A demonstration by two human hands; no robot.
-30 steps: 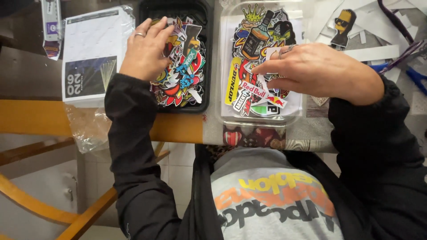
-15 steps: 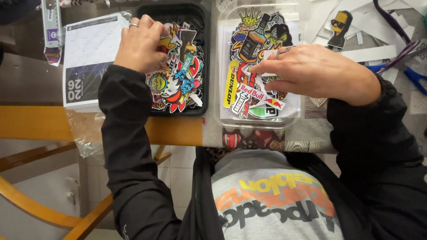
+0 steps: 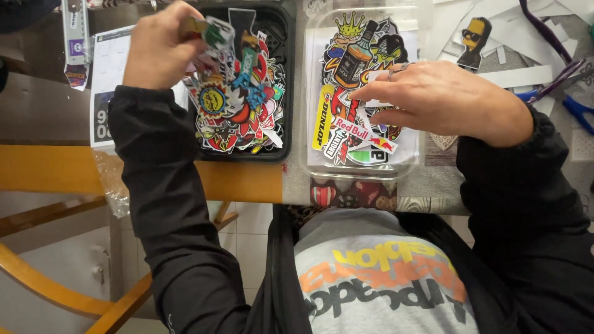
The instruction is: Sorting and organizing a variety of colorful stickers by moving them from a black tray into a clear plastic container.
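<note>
left hand pinches a few colourful paper stickers above the black plastic tray; right hand, fingers pressed together, rests on stickers in the clear plastic tray.

I have one view only, from the head camera, looking steeply down over my chest at the table edge. It sits close: my left hand and right hand fill the upper frame, and my torso fills the bottom.

Home craft table (sticker trays)
</note>
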